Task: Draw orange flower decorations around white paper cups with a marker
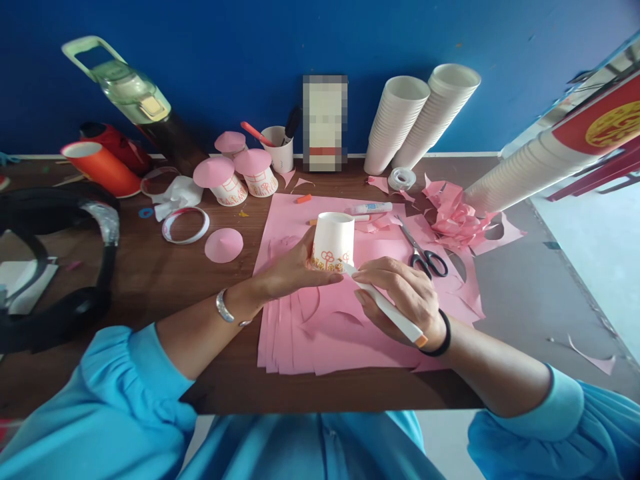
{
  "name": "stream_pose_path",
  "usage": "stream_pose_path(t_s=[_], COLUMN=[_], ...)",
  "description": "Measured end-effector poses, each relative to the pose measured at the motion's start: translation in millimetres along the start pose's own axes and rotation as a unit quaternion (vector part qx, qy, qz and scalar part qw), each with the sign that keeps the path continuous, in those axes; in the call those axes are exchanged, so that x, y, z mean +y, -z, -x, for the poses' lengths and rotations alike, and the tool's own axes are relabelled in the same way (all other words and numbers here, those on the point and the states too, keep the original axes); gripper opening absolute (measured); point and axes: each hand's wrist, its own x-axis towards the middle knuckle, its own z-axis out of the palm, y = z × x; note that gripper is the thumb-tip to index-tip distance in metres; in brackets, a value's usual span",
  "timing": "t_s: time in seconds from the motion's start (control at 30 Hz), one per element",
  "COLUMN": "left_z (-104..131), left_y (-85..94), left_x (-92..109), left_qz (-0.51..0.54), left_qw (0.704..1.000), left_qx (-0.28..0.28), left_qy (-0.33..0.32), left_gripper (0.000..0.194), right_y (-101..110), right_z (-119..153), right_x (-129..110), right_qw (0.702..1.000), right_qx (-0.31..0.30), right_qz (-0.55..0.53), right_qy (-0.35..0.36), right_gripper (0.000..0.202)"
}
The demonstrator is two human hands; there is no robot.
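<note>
A white paper cup (pixel 335 233) is held upside down in my left hand (pixel 295 267), its fingers around the left side and the thumb along the lower rim. Orange flowers and yellowish marks run round the cup near that rim. My right hand (pixel 400 293) is closed on a white marker (pixel 393 313) with an orange end, and the tip meets the cup's decorated band. Beneath both hands lie stacked pink paper sheets (pixel 290 333). Scissors with black handles (pixel 425 257) rest on the paper right of the cup, near a glue stick (pixel 373 208) and an orange cap (pixel 303 199).
Several decorated cups with pink cone tops (pixel 220 180) stand at the back left, near a loose pink cone (pixel 224 246). Tall cup stacks (pixel 397 123) lean at the back wall. Crumpled pink scraps (pixel 457 217) lie right; headphones (pixel 100 267) and a tape roll (pixel 185 225) lie left.
</note>
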Motion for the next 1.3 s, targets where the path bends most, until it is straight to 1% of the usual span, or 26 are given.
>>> stream_pose_path(t_s=[0.1, 0.27, 0.5, 0.77, 1.03, 1.1, 1.3], left_z=[0.1, 0.4, 0.3, -0.3, 0.3, 0.4, -3.8], left_y=[0.9, 4.3, 4.1, 1.5, -0.1, -1.0, -1.8], left_x=[-1.1, -3.5, -2.4, -0.1, 5.0, 6.4, 5.2], left_qz=[-0.001, -0.021, -0.015, -0.003, 0.011, 0.03, 0.108], left_qw=[1.0, 1.0, 1.0, 1.0, 1.0, 0.999, 0.992], left_qx=[-0.003, -0.002, -0.012, -0.01, -0.011, -0.015, -0.051], left_qy=[0.0, -0.014, -0.013, -0.011, -0.01, -0.014, -0.034], left_gripper=[0.099, 0.091, 0.099, 0.099, 0.088, 0.083, 0.069], right_y=[-0.3, 0.0, 0.6, -0.6, 3.0, 3.8, 2.2], right_z=[1.2, 1.4, 0.9, 3.0, 1.9, 1.7, 1.6], right_x=[-0.1, -0.9, -0.8, -0.5, -1.9, -1.9, -0.9], right_qw=[1.0, 1.0, 1.0, 1.0, 1.0, 1.0, 0.999], right_qx=[-0.004, -0.011, -0.011, -0.009, 0.012, 0.016, 0.038], right_qz=[-0.002, 0.001, 0.008, 0.005, -0.012, -0.012, -0.006], right_qy=[-0.003, 0.003, 0.006, 0.005, 0.005, 0.0, -0.017], right_gripper=[0.017, 0.019, 0.016, 0.017, 0.02, 0.02, 0.021])
